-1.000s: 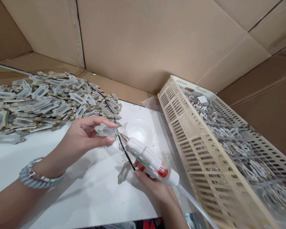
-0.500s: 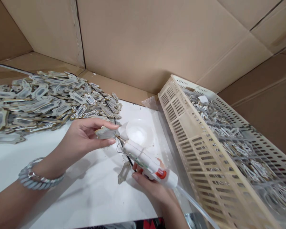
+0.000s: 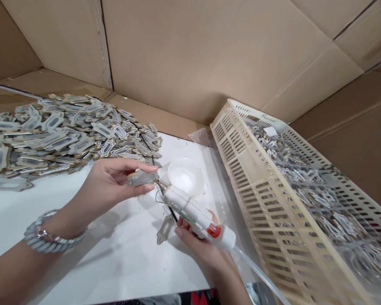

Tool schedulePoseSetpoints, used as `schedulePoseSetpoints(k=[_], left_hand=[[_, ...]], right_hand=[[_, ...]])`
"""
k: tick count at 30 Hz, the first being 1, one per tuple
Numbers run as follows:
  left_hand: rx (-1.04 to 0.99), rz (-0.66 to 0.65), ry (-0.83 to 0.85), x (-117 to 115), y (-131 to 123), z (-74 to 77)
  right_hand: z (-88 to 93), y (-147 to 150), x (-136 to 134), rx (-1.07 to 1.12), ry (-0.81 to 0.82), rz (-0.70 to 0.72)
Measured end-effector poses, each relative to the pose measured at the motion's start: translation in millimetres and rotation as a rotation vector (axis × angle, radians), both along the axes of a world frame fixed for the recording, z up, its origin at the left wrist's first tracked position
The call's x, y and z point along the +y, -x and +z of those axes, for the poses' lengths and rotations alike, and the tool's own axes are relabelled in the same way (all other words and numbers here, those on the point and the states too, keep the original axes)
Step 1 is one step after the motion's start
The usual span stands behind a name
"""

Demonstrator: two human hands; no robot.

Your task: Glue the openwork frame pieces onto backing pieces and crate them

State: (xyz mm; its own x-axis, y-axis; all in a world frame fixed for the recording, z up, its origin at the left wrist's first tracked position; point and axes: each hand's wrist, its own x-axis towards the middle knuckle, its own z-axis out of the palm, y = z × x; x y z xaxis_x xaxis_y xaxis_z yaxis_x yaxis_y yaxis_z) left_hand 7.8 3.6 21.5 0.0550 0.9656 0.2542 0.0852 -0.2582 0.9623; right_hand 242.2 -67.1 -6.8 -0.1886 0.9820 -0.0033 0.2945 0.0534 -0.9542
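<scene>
By the left hand [image 3: 114, 182], one grey frame piece [image 3: 142, 178] is pinched by its right end, between the thumb and the first finger, above the middle of the table [image 3: 139, 262]. By the right hand [image 3: 206, 250], which is closed around the handle, a white glue gun [image 3: 189, 207] is held. Its metal tip [image 3: 160, 184] is brought to the right end of the piece; whether the two are touching cannot be told. Below the gun, toward the near edge of the table, a loose piece [image 3: 165, 230] is laid. Behind the gun, nearer to the far edge, a white dish [image 3: 186, 176] is placed. The far left corner is covered by a pile of similar pieces [image 3: 51, 140]. Along the right edge, a cream basket [image 3: 241, 169] is seen, filled with bagged pieces [image 3: 317, 199].
</scene>
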Motion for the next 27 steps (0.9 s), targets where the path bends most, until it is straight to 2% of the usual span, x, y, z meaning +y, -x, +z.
schedulePoseSetpoints(k=[6,12,20,24,27], left_hand=[[0.018,0.0,0.008,1,4,-3.3],[-0.013,0.034,0.11,1,3,-1.9],[-0.035,0.043,0.112,3,8,1.6],[0.018,0.19,0.005,11,7,2.9],[0.067,0.304,-0.028,22,6,-3.4]], right_hand=[[1.9,-1,3,-0.046,-0.047,0.048],[7.2,1,3,-0.058,-0.075,0.031],[12.4,1,7,-0.076,-0.083,-0.006],[9.7,0,7,-0.011,-0.018,-0.107],[7.8,-1,7,0.026,-0.015,-0.108]])
